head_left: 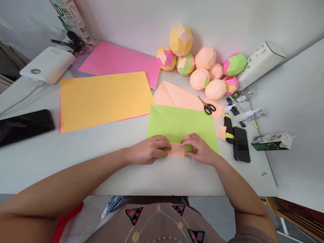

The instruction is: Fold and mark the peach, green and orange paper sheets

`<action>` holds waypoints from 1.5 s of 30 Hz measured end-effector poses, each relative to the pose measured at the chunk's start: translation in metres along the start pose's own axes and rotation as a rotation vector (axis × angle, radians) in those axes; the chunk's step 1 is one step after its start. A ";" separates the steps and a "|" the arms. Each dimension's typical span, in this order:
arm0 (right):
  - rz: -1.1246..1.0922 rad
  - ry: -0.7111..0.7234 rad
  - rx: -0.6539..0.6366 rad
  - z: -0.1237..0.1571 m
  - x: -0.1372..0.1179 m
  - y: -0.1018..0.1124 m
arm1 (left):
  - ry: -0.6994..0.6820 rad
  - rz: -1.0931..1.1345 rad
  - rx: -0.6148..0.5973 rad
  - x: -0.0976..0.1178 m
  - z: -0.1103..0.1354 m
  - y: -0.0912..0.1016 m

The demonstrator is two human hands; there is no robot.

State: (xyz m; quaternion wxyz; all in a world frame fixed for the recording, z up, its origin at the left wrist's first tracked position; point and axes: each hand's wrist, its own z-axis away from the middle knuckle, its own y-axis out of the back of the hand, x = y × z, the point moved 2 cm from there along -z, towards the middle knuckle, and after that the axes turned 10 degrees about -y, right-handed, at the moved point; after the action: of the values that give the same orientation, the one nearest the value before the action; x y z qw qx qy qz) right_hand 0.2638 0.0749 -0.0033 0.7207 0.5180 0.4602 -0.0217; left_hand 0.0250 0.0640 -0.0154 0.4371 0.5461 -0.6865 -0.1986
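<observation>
as left hand [149,150] pins square [176,151], pen [191,146] meets edge

Big orange sheet [103,99] lies on the white table [76,162], with a pink sheet [118,60] just behind it. A pile of paper balls [205,58] sits at the wall, and there's a white power strip [260,62] right beside them. Scissors [207,106] rest on a peach sheet [174,96]. Further right are a glue bottle [246,115], a black-and-yellow marker [229,130] touching a phone [241,143], and a small carton [272,141] on its side. Far left there's a white box [48,64] and a dark tablet [24,125].
</observation>
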 end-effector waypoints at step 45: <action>0.038 0.059 0.091 -0.002 -0.002 -0.009 | 0.066 0.150 -0.027 -0.004 0.000 0.009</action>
State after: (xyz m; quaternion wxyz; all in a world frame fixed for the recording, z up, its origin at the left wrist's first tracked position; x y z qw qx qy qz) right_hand 0.2570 0.0714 -0.0088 0.6830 0.5592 0.4697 -0.0136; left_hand 0.0198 0.0706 -0.0106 0.4805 0.4934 -0.7079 -0.1566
